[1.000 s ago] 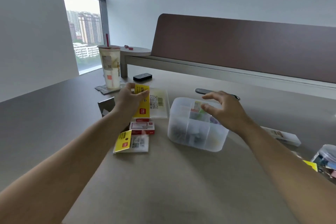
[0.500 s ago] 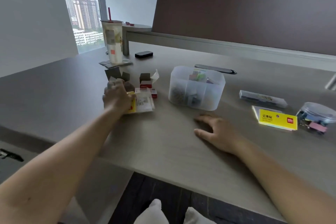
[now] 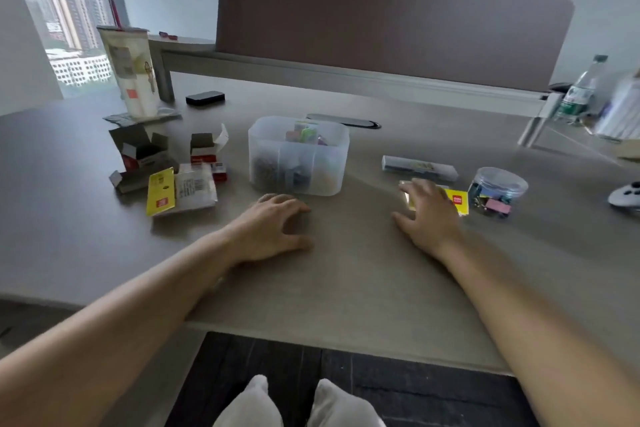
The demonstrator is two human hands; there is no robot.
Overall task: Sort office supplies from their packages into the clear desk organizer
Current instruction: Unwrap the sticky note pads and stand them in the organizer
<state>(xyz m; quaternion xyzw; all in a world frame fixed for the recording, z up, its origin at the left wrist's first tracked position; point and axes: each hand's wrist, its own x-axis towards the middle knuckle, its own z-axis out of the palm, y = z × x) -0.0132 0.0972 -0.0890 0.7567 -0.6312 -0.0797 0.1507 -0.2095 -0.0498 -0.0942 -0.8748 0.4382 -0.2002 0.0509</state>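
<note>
Two hands, neither gripping anything. My left hand (image 3: 273, 229) rests on the desk (image 3: 346, 288) w/ fingers loosely curled, holding nothing, just at 6 o'clock of the clear organizer (image 3: 298, 154). My right hand (image 3: 427, 215) lies flat, fingers spread over the near end of a yellow packet (image 3: 457, 201); touching or just above it, can't tell, no pinch yet.

Organizer sits mid-desk, upright, divided into compartments. Already some stuff inside: dark small bits in the front-left section, colourful pieces at the back, something pale front-right. Too hazy through the plastic to name any of it.

Approx. half done, I'd judge. At 9 o'clock of the organizer: opened cardboard boxes (image 3: 138, 152), a small red-and-white box (image 3: 206, 152) w/ flaps up, and a yellow-and-clear bag (image 3: 180, 189) lying flat. They look emptied, but can't confirm.

Left to do, at 3 o'clock: the yellow packet under my right hand, a long narrow box (image 3: 419, 166) just beyond it, and a round clear tub (image 3: 498, 187) of coloured clips w/ a few clips lying loose beside it. The packet is prob. next: needs lifting and opening before its contents go in.
</note>
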